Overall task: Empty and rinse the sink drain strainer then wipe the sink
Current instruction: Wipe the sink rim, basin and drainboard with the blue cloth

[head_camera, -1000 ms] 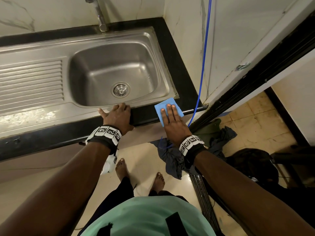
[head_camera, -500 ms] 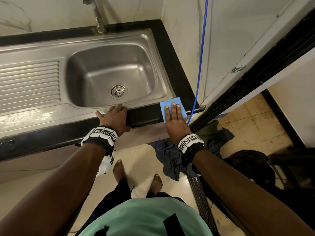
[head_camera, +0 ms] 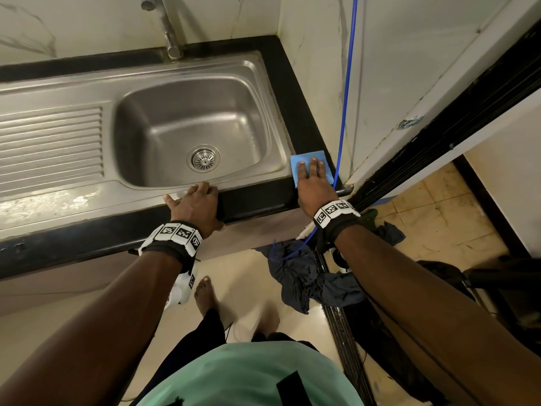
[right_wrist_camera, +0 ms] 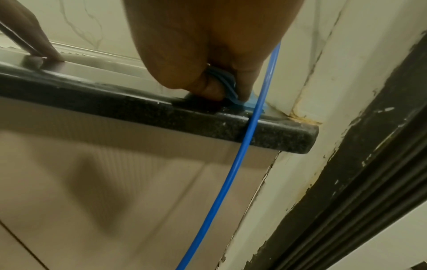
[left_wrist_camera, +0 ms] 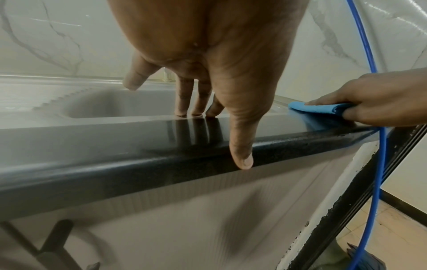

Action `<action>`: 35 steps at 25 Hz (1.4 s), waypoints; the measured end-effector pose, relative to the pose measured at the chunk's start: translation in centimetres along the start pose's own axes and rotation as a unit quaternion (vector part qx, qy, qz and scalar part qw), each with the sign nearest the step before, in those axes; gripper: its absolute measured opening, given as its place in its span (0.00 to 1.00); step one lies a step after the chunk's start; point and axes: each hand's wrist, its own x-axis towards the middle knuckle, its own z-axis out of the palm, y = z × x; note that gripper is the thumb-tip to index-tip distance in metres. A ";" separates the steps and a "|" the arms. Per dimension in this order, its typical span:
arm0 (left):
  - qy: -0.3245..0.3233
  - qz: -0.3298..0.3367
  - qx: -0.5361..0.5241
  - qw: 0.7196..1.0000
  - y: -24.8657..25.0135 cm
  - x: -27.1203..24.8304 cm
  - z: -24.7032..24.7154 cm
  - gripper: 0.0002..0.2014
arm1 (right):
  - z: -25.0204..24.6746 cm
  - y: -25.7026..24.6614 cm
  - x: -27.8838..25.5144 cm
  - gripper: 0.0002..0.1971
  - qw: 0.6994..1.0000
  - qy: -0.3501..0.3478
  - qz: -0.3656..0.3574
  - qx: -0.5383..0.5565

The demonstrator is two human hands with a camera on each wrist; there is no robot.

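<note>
The steel sink (head_camera: 187,68) has its round drain strainer (head_camera: 204,158) seated in the basin floor. My left hand (head_camera: 196,200) rests on the sink's front rim and the black counter (head_camera: 257,200). Its fingers (left_wrist_camera: 184,98) are straight and its thumb hangs over the edge. My right hand (head_camera: 314,183) presses a folded blue cloth (head_camera: 307,159) onto the counter's right front corner. The fingers lie flat on top of it. In the right wrist view the cloth (right_wrist_camera: 231,91) is pinched between thumb and finger. From the left wrist the cloth (left_wrist_camera: 323,108) lies flat on the counter.
A faucet (head_camera: 168,33) stands behind the basin, and a ribbed drainboard (head_camera: 49,142) lies to its left. A blue hose (head_camera: 348,83) hangs down the wall beside my right hand. Dark clothes (head_camera: 307,273) lie on the floor below. A black door frame (head_camera: 439,127) is at the right.
My right hand has slid the blue cloth to the right and farther back along the counter, toward the wall corner. My left hand has stayed on the front rim.
</note>
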 end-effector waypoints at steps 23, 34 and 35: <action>0.006 -0.008 -0.026 1.000 -0.1 -1.2 -0.3 0.46 | 3.5 -4.4 -5.1 0.35 0.989 0.044 -0.122 0.075; 0.090 -0.009 -0.122 0.988 -11.3 2.3 -0.3 0.26 | 0.0 -18.5 1.0 0.31 0.954 -0.017 -0.285 0.094; 0.093 -0.030 -0.127 0.987 -13.5 2.7 -0.5 0.25 | -0.1 -20.6 1.8 0.30 0.951 -0.028 -0.294 0.095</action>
